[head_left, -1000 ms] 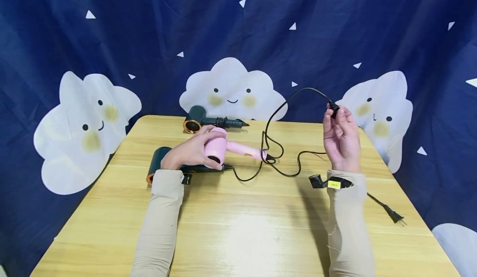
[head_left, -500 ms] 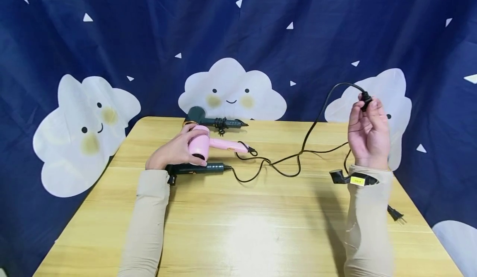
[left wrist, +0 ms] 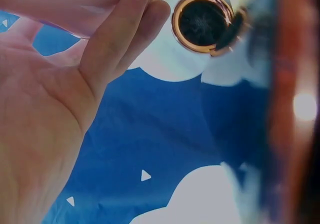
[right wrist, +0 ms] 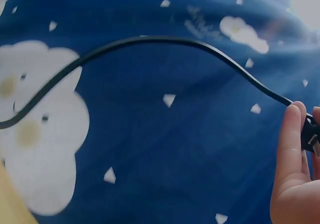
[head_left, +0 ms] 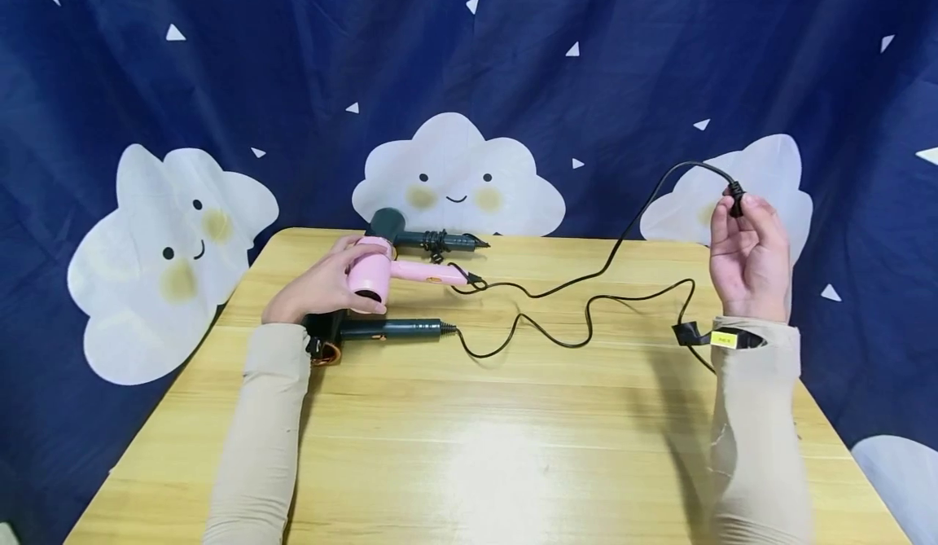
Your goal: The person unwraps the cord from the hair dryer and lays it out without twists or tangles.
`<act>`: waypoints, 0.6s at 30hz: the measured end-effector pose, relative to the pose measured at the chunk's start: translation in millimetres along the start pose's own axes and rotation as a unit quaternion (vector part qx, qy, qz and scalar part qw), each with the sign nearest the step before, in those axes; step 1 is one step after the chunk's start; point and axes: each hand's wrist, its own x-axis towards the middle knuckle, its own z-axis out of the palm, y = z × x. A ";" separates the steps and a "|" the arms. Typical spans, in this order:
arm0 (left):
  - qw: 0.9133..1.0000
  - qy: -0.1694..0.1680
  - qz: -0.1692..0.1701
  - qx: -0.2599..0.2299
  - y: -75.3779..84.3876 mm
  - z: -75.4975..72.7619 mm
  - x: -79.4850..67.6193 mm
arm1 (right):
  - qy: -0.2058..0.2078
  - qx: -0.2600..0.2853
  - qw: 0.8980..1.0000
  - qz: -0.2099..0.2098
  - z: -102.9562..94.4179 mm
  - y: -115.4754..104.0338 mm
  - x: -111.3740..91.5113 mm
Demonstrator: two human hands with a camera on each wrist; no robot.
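Observation:
My left hand (head_left: 322, 284) grips the head of a pink hair dryer (head_left: 371, 272), its handle pointing right. From that handle a black cord (head_left: 623, 239) runs across and arcs up to a plug (head_left: 736, 195), which my right hand (head_left: 751, 260) pinches above the table's right side. In the right wrist view the cord (right wrist: 155, 38) curves through the air to the fingertips. A dark green hair dryer (head_left: 392, 330) lies just in front of the pink one, its head partly behind my left wrist. Another dark green hair dryer (head_left: 440, 241), cord wound on its handle, lies at the back.
The front green dryer's cord (head_left: 557, 340) snakes right over the wooden table (head_left: 469, 447) and passes under my right forearm. Behind the table hangs a blue curtain (head_left: 469, 48) with white clouds and triangles.
My right hand has moved right with the plug, and the left hand has moved left with the pink hair dryer. The pink dryer's cord has drawn out and come apart from the other cord.

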 end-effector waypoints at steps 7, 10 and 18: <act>0.999 0.016 0.020 -0.025 -5.7 -7.7 -1.6 | 0.052 -0.066 0.996 0.008 -26.0 -17.5 17.7; 0.999 0.021 0.025 -0.033 -8.6 -10.7 -1.1 | 0.074 -0.091 0.993 0.008 -37.4 -28.0 25.8; 0.999 0.016 0.015 -0.039 -15.4 -17.2 -6.1 | 0.191 -0.138 0.972 0.019 -76.0 -64.4 40.1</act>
